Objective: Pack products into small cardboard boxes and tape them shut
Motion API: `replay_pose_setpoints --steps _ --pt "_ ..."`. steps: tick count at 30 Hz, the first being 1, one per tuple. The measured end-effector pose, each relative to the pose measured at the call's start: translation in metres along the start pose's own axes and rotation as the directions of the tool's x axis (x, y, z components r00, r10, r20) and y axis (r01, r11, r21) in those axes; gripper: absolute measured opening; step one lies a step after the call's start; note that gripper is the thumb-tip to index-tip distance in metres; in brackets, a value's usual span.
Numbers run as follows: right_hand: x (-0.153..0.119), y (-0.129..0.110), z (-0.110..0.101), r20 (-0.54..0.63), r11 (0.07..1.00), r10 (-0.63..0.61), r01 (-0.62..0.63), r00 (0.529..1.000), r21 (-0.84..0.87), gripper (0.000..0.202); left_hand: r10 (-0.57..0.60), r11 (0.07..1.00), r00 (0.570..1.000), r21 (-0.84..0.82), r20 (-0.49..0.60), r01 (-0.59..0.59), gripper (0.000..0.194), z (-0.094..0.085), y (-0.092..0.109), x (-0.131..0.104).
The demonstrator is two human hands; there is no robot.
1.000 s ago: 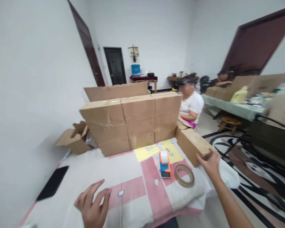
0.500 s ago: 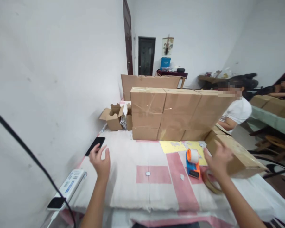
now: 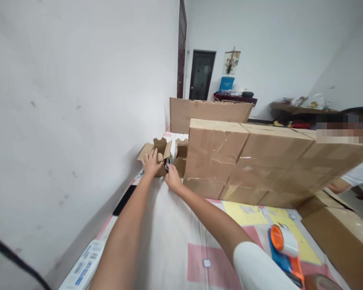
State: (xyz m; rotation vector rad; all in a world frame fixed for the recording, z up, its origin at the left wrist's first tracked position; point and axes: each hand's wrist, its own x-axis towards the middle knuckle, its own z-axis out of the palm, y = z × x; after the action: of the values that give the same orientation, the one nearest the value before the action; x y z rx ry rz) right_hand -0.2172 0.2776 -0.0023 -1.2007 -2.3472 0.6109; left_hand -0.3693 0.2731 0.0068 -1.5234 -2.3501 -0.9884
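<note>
My left hand (image 3: 151, 164) lies with spread fingers against the near side of a small cardboard box (image 3: 160, 172), whose flaps stand up at the top. Close beside it, my right hand (image 3: 172, 177) is closed at the gap to the right of that box. Its fingertips meet something dark and narrow that I cannot make out. Upright in the gap stand white and silvery thin packets (image 3: 173, 150), partly covered by the hand and a flap. A second small open box (image 3: 180, 164) is right of them.
A wall of taped cartons (image 3: 218, 155) rises right of my hands. The plain wall (image 3: 78, 121) borders the left. Near me are a black phone (image 3: 124, 200), a power strip (image 3: 86, 264) and a tape dispenser (image 3: 286, 251). A co-worker (image 3: 358, 171) sits at right.
Both hands have moved from above the near table forward to the small open boxes by the wall. My right hand has crossed leftward and closed. The view has turned left and moved closer.
</note>
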Motion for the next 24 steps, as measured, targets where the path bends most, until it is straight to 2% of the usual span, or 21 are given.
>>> replay_pose_setpoints --steps 3,6,8,11,17,19,22,24 --pt "0.042 -0.012 0.022 0.015 0.982 0.184 -0.183 0.983 -0.052 0.076 0.092 0.994 0.993 0.046 0.080 -0.096 0.061 -0.012 -0.010 0.027" --pt "0.067 -0.016 0.039 0.034 0.954 0.289 -0.285 0.957 -0.094 0.075 0.151 0.983 0.983 0.092 0.103 -0.161 0.030 -0.025 -0.019 0.031" --pt "0.074 -0.017 0.047 0.042 0.949 0.300 -0.294 0.953 -0.114 0.075 0.172 0.976 0.982 0.121 0.079 -0.181 0.023 -0.034 -0.022 0.022" --pt "0.075 -0.020 0.053 0.064 0.961 0.250 -0.239 0.966 -0.136 0.076 0.165 0.975 0.986 0.150 -0.006 -0.162 0.023 -0.045 -0.027 -0.001" --pt "0.051 -0.028 0.049 0.071 0.986 0.145 -0.138 0.987 -0.098 0.049 0.084 0.991 0.967 0.122 -0.239 -0.056 0.023 -0.069 -0.030 -0.051" --pt "0.033 -0.028 0.044 0.071 0.994 0.104 -0.101 0.992 -0.047 0.043 0.031 0.998 0.912 0.055 -0.409 -0.009 0.022 -0.080 -0.028 -0.067" --pt "-0.004 -0.023 0.033 0.047 0.996 0.063 -0.066 0.997 0.056 0.034 -0.064 0.996 0.762 -0.093 -0.645 0.005 0.016 -0.099 -0.018 -0.091" --pt "-0.035 -0.017 0.025 -0.005 0.987 0.082 -0.081 0.997 0.137 0.033 -0.096 0.986 0.679 -0.162 -0.728 -0.034 0.011 -0.109 -0.006 -0.110"
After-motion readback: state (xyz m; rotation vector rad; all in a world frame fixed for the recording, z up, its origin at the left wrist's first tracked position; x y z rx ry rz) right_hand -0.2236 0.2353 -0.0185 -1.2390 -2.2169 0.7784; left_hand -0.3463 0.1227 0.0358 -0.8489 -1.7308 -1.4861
